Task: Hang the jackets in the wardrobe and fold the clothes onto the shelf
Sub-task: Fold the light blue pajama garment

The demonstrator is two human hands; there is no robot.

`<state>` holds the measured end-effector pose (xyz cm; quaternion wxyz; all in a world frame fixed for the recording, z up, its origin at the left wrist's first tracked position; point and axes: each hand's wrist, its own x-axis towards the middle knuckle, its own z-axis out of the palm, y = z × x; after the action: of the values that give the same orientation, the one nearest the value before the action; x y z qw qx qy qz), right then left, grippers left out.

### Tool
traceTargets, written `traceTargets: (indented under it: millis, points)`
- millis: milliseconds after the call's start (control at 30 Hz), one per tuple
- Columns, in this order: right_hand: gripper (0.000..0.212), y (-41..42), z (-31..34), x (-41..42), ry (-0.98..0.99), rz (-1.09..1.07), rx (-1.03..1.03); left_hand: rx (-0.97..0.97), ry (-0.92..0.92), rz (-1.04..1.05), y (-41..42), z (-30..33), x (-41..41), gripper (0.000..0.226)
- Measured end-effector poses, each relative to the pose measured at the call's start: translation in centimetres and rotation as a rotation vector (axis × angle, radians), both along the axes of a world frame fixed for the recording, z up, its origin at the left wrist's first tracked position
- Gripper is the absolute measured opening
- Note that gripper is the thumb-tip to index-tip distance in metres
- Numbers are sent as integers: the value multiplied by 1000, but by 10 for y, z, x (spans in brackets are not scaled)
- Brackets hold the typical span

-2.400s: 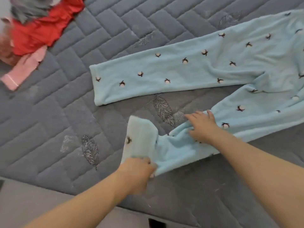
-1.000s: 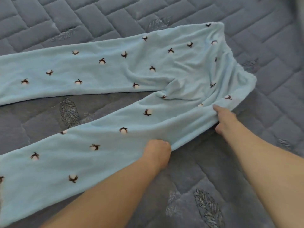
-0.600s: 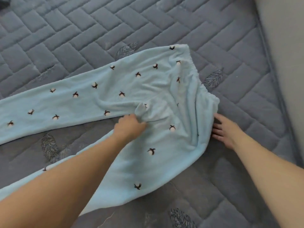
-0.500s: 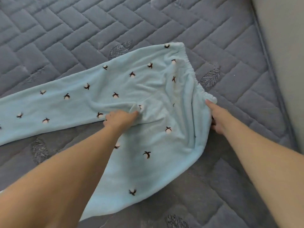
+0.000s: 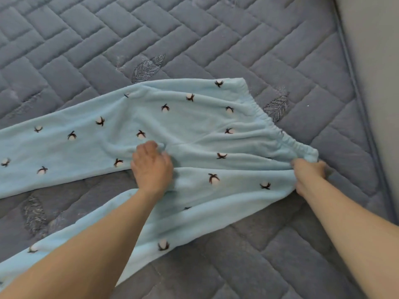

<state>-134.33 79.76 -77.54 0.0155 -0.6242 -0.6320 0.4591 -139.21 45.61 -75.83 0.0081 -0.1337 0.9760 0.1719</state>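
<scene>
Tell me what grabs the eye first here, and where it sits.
The pale blue fleece trousers with dark sprigs lie spread across the grey quilted mattress, legs running off to the left. The left hand grips the fabric at the crotch, while the right hand pinches the near corner of the elastic waistband.

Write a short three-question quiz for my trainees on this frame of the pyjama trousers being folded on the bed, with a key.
1. True or false: the light blue trousers are already folded in half.
2. Which hand holds the elastic waistband? A left, B right, C neither.
3. Fill in: the left hand takes its grip at the ____ of the trousers.

Key
1. False: both legs lie apart on the grey quilted mattress.
2. B: the right hand pinches its near corner.
3. Crotch, where the fabric bunches.
</scene>
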Motion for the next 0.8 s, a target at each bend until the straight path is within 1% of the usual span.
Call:
traceTargets:
  millis: [33,67,100,133,167,200,233,300,333,367,400,433,467,500,533,567,633,700,767,800]
  points:
    - [78,-5,0,-5,-19,23,19,-20,40,-157,10,0,-3,37]
    - [85,-8,0,-9,-26,21,22,-26,-1,-312,19,-2,-6,45]
    - [89,-9,-1,-13,-23,4,27,-69,-105,-465,24,-7,-6,53]
    - [88,-10,-2,-14,-14,-29,26,-145,-235,-593,28,-15,-5,60]
    - [84,-12,-2,-14,9,-71,21,-218,-340,-665,30,-25,-3,64]
    - [78,-13,-2,-10,46,-117,8,-265,-385,-678,31,-32,1,66]
    - [71,-16,-3,-7,85,-160,-1,-271,-380,-666,32,-33,7,66]
    - [63,-23,-1,3,105,-235,-16,-218,-178,-678,36,-23,30,61]
    - [60,-28,-1,7,101,-245,-34,-166,-38,-772,37,-18,48,55]
    - [56,-35,0,12,97,-238,-55,-111,71,-910,35,-14,71,48]
    - [54,-42,0,16,91,-225,-73,-96,46,-1047,31,-10,97,45]
    - [52,-49,1,20,83,-216,-80,-121,-51,-1146,26,-6,121,44]
    - [52,-56,2,24,83,-211,-81,-165,-180,-1164,21,-2,137,42]
    - [51,-62,4,27,94,-213,-84,-233,-300,-1093,15,0,146,41]
    - [51,-66,6,30,107,-219,-89,-285,-396,-978,12,-1,150,40]
    - [51,-70,10,32,118,-222,-94,-291,-464,-881,11,1,150,38]
    - [50,-73,19,34,143,-230,-101,-245,-528,-743,11,6,144,25]
    - [47,-73,34,33,207,-241,-117,-98,-624,-647,12,21,133,14]
    - [38,-73,55,20,309,-229,-135,31,-725,-611,6,41,113,18]
    - [32,-74,65,9,361,-202,-130,40,-781,-625,0,55,97,22]
